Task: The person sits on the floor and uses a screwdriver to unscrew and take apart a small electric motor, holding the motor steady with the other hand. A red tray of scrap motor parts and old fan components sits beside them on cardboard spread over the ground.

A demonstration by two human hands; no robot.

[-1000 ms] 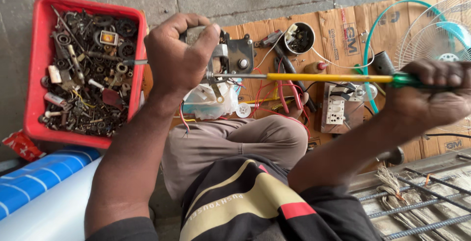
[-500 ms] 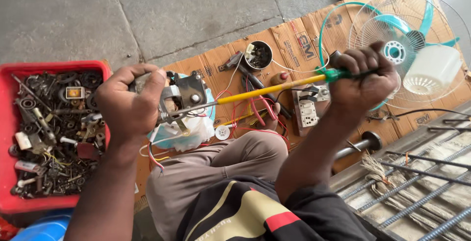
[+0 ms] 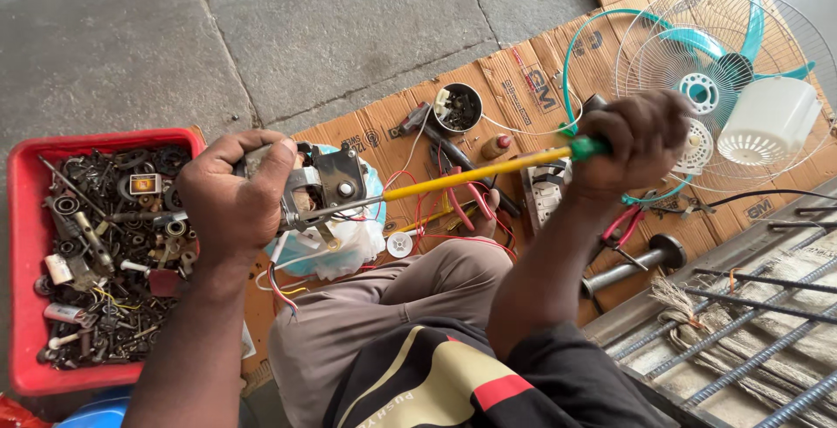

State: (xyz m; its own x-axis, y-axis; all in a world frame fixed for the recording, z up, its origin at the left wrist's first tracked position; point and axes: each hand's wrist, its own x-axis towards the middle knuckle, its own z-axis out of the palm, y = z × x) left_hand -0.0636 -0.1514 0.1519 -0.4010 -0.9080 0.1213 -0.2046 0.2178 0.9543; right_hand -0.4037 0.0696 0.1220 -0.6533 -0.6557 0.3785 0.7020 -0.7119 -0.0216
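My left hand (image 3: 234,197) grips a small metal fan motor (image 3: 324,186) held above my knee, wires trailing from it. My right hand (image 3: 635,143) is closed on the green handle of a long screwdriver (image 3: 471,175) with a yellow shaft; its steel tip meets the motor's side. Below the motor lies a pale blue and white fan housing (image 3: 344,249) on the cardboard.
A red tray (image 3: 26,245) of mixed screws and metal parts stands at the left. On the cardboard sheet (image 3: 523,79) lie a small black bowl (image 3: 459,107), pliers with red handles (image 3: 629,223), a switch block (image 3: 545,193) and a teal fan with wire guard (image 3: 724,88). Steel rods (image 3: 750,306) lie at right.
The view has shifted right, so the red tray sits farther left and the fan shows fully. Both hands keep their grip; the screwdriver now slopes up to the right.
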